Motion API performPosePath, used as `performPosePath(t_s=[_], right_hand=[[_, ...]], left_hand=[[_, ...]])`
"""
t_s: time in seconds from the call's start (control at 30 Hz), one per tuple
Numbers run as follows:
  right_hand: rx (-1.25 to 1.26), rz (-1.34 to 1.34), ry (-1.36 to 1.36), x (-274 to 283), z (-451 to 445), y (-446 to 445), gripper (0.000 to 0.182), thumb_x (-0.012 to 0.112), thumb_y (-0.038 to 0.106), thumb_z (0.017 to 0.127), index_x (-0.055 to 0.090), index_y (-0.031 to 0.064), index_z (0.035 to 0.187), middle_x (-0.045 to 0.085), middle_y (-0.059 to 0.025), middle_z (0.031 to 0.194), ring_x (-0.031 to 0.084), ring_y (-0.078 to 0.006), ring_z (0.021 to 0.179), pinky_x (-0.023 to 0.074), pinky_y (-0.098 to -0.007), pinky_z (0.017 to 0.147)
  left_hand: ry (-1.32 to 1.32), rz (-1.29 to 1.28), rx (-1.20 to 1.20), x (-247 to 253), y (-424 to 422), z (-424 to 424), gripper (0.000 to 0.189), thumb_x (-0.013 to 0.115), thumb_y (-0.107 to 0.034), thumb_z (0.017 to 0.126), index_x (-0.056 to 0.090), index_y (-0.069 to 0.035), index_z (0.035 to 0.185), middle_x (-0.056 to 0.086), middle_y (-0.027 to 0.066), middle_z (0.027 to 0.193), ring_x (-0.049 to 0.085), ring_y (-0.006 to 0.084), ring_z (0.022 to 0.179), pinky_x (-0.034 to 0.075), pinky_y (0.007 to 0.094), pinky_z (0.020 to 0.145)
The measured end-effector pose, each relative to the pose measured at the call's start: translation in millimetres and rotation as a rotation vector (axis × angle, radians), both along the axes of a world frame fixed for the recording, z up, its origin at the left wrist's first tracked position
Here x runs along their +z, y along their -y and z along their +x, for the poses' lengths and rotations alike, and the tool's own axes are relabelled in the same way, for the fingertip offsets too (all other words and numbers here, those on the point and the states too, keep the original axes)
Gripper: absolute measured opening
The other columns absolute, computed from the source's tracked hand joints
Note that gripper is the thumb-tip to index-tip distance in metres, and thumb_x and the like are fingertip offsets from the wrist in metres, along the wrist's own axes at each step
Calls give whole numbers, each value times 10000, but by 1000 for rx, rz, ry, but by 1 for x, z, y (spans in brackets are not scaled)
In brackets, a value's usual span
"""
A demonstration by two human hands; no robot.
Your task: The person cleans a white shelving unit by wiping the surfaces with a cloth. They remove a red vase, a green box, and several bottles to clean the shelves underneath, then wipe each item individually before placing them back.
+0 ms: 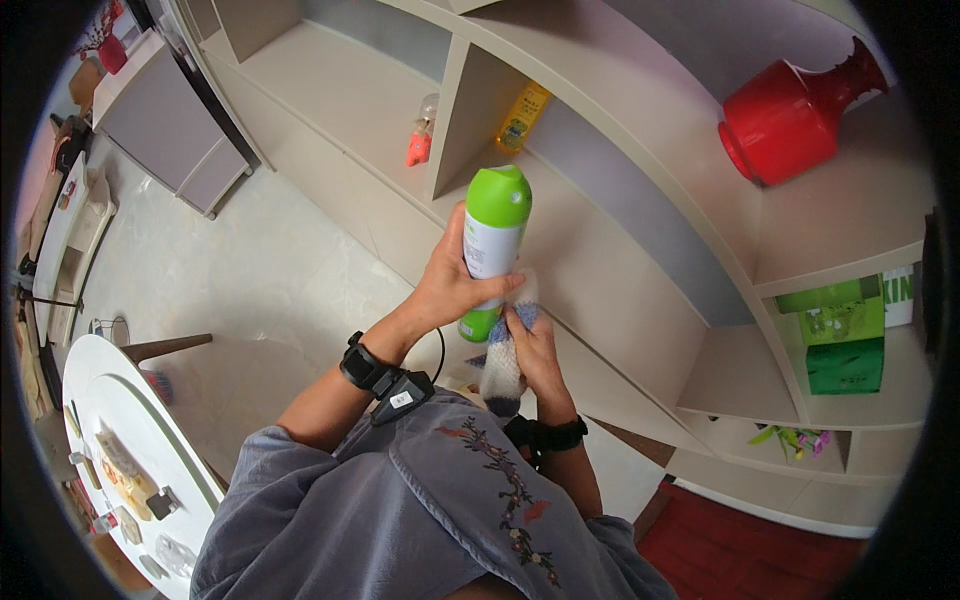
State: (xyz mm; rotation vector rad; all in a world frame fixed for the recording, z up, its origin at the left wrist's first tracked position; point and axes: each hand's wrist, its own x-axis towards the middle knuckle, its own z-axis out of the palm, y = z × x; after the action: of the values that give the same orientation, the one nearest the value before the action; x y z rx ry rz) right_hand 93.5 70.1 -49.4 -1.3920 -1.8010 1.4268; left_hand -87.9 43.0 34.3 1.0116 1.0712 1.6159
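My left hand (457, 274) is wrapped around a spray can (491, 251) with a bright green cap and a white and green body that bears writing. The can stands roughly upright before me, in front of the shelf unit. Close by its base, my right hand (534, 345) grips a fuzzy cloth (501, 367) striped in white, blue and dark grey. Part of the cloth hangs below my fingers, and some of it shows above them beside the can. Whether the cloth touches the can is hard to tell.
A beige shelf unit (592, 259) curves around the front and right. On it are a yellow bottle (523, 116), a small red figurine (418, 146), a red vase (784, 124), green boxes (845, 367) and flowers (799, 441). A white round table (97, 375) with several items stands left.
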Motion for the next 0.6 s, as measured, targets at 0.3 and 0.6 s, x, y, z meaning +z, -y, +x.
performPosePath(t_s=[0.3,0.6], right_hand=[[-136,199,-554,103,-9,-10,419,470,319,943,494,-30,1174,557,-105,1118,513,-174,1028,404,-338,878],[-250,3,-667,74,-24,-20,484,404,340,970,386,-21,1293,476,-99,1229,465,-172,1104,393,-314,899]], left_hand=[[-371,-133,-243,-10,5,12,656,716,-67,659,371,-53,1217,567,126,1030,560,214,994,422,311,862],[-373,109,-109,-12,-23,18,651,681,-68,614,396,-10,1196,504,174,1052,507,303,1028,396,353,895]])
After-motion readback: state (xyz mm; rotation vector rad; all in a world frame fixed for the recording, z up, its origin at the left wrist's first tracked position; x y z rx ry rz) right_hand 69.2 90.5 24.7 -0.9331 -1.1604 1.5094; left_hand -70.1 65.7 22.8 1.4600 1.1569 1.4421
